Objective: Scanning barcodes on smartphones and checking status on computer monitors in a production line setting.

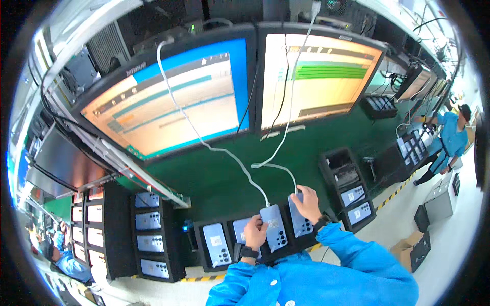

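A blue-grey smartphone (275,235), camera side up, lies tilted over a black tray (200,253) with a white cable (232,155) running into its top end. My left hand (255,233) has its fingers curled at this phone's left edge, above another phone (240,225) partly hidden beneath it. My right hand (308,204) is closed at the top end of a second blue-grey phone (300,224), where another white cable (283,168) ends at the fingers. The fingers cover the plug. A further phone (217,246) rests at the tray's left end.
Two lit monitors (173,102) (316,76) stand behind the green work surface (204,176). Phone trays (171,239) (366,193) flank the work surface. Farther right, a person in blue (451,135) stands beside more trayed phones (411,148); a cardboard box (408,247) sits on the floor.
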Demonstrator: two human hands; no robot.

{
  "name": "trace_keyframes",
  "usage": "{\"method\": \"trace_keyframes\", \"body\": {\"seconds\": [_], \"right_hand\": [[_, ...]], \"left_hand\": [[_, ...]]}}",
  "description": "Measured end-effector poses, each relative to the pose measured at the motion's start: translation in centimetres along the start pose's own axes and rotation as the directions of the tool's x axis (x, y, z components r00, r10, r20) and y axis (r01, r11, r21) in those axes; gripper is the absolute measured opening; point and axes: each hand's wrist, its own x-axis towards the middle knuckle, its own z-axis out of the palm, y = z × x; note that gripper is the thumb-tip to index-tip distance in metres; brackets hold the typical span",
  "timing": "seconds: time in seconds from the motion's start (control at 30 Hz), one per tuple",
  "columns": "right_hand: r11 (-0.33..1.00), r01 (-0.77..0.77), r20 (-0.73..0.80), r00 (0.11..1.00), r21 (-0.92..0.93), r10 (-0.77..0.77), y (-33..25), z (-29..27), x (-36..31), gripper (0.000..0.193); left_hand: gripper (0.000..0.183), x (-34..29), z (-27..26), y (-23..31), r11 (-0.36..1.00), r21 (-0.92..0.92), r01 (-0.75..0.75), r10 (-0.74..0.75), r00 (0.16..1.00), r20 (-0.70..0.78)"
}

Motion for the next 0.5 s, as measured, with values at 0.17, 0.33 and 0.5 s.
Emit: {"method": "trace_keyframes", "body": {"seconds": [0.17, 0.33, 0.5], "right_hand": [[0.899, -0.038, 0.143, 0.984, -0.437, 0.111, 3.7, 3.7, 0.5, 0.042], [0.921, -0.098, 0.162, 0.972, -0.378, 0.170, 3.0, 5.2, 1.1, 0.023], [0.966, 0.250, 0.148, 0.960, -0.069, -0.238, 2.7, 2.3, -2.4, 0.019]], "left_hand": [[0.041, -1.3, -2.0, 2.3, 0.973, 0.151, -0.177, 0.197, 0.972, -0.131], [0.026, -4.5, -7.7, -0.2, 0.998, -0.053, 0.039, -0.051, 0.968, -0.244], [0.040, -7.0, -12.9, -3.4, 0.861, 0.508, 0.018, 0.290, 0.804, -0.520]]}}
